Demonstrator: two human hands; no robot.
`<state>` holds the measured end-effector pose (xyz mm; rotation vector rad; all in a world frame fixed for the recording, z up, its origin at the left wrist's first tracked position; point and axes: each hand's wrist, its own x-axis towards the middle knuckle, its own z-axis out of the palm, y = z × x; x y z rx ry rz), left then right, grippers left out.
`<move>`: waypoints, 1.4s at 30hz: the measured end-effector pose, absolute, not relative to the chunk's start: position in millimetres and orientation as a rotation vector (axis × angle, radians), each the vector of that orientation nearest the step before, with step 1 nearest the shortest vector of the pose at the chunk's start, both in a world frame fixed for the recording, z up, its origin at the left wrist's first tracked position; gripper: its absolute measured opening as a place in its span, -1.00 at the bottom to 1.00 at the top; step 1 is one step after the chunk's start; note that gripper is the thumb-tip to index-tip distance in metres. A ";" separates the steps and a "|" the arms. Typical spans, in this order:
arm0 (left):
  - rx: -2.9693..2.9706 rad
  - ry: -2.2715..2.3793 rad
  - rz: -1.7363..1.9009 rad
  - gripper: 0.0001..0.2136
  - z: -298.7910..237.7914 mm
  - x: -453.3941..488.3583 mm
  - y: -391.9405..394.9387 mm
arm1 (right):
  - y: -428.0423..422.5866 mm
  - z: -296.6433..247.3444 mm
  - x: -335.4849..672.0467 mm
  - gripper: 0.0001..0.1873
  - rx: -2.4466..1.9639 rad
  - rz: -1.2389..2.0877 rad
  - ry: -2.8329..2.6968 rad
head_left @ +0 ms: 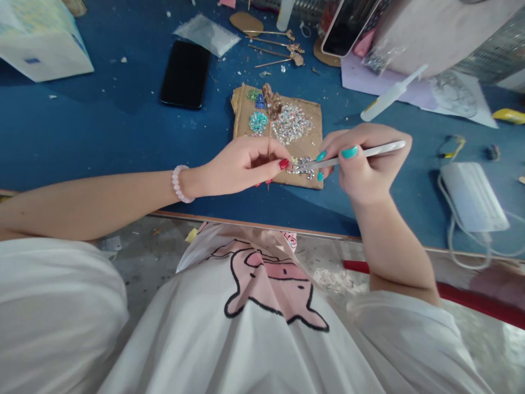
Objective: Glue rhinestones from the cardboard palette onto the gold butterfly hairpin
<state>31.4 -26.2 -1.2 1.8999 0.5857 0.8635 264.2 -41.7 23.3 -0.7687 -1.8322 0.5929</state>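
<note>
My left hand point(241, 167), a pale bead bracelet at its wrist, is closed on the thin stem of a hairpin. The hairpin's copper-brown ornament point(272, 103) stands above my fingers, over a piece of cardboard point(241, 128). In my right hand point(365, 161) are slim silver tweezers point(379, 149), their tips pointing left and meeting my left fingertips. Whether the tips grip anything is too small to tell. Piles of clear rhinestones point(292, 123), turquoise rhinestones point(258, 122), and smaller green and blue ones lie on the cardboard. More silvery stones point(305, 168) lie beneath the tweezers.
Behind the cardboard are a black phone point(186, 74), a plastic bag point(208, 35) and several more hairpins point(296, 57). A white glue bottle point(388, 101) lies at right, near papers and a face mask point(473, 196). A tissue box point(49, 54) is at far left.
</note>
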 end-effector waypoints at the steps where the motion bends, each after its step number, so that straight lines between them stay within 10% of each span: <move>1: 1.897 0.584 0.864 -0.89 -1.2 31.6 -26.2 | -40.9 23.1 263.9 -0.59 -0.724 0.590 -1.828; 42: 2.027 0.613 0.903 -0.84 -1.9 32.1 -25.4 | -29.4 13.5 261.1 -0.81 -0.374 0.550 -1.848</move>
